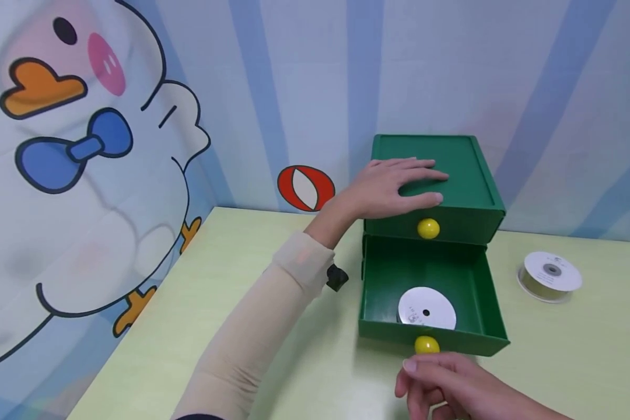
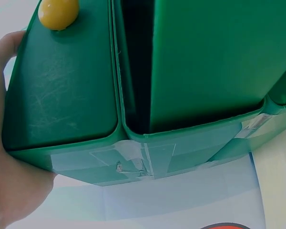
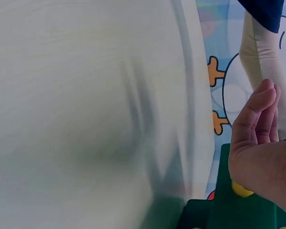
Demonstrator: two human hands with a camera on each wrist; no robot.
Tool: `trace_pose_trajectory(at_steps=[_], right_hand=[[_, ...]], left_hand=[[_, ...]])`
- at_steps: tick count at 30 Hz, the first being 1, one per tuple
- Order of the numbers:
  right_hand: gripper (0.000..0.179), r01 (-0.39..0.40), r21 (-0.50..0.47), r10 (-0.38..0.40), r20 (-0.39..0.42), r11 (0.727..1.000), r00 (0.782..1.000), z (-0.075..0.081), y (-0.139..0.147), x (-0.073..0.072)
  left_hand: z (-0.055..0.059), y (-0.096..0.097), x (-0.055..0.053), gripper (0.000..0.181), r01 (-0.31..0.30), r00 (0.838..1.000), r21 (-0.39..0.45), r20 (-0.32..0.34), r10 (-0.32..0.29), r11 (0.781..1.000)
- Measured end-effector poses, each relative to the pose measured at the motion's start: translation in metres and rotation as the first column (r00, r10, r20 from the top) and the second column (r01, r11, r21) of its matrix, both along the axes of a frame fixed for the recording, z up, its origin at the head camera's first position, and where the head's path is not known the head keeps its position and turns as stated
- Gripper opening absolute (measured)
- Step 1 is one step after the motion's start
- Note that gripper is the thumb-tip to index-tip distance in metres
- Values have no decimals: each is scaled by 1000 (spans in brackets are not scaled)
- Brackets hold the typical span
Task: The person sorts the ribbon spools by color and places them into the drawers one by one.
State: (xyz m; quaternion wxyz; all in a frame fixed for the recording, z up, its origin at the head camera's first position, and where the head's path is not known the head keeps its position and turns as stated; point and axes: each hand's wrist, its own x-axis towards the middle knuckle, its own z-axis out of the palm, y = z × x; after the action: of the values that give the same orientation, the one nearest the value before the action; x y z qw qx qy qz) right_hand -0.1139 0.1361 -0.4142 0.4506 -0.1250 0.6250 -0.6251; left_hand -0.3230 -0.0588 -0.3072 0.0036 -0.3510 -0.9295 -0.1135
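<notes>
My left hand [image 1: 394, 186] rests with straight, spread fingers on top of a green drawer unit [image 1: 464, 166]; in the left wrist view the thumb side lies along the unit's edge. A yellow knob [image 1: 428, 228] marks its closed upper drawer. Below, a green drawer [image 1: 394, 328] is pulled out, holding a white-faced spool [image 1: 427, 306] near its front wall. Just in front of that drawer's yellow knob [image 1: 427, 344] is my right hand [image 1: 451, 382], its fingers loosely bent and holding nothing. In the right wrist view the hand [image 3: 260, 138] shows no object between its fingers.
To the right of the unit, a ribbon spool [image 1: 551, 277] with white faces lies flat on the pale yellow table [image 1: 583, 361]. A small black object [image 1: 337, 277] sits left of the drawer, partly behind the left sleeve. A printed cloth [image 1: 304, 87] hangs behind the table.
</notes>
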Motion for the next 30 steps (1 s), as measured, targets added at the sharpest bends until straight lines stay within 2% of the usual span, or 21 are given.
trace_pose_trajectory(at_steps=[6,11,15,21,30], right_hand=[[49,82,50,-82,-1,995,997,-20,11,9],[55,120,114,-115,-51,986,992,-29,18,10],[59,133,71,-130,-54,989,990,-30,24,6],[60,140,-34,-140,13,990,990,-29,25,0],[67,198,-12,-196,77,980,978,-35,22,5]], left_hand=[[-5,0,2,60,8,1000,14,7,-8,1000],[-3,-1,2,59,6,1000,47,-2,-6,999],[2,1,0,59,26,1000,68,-3,-26,997],[2,-4,-1,58,20,1000,101,-8,-19,995],[-1,0,3,59,17,1000,67,-3,-17,998]])
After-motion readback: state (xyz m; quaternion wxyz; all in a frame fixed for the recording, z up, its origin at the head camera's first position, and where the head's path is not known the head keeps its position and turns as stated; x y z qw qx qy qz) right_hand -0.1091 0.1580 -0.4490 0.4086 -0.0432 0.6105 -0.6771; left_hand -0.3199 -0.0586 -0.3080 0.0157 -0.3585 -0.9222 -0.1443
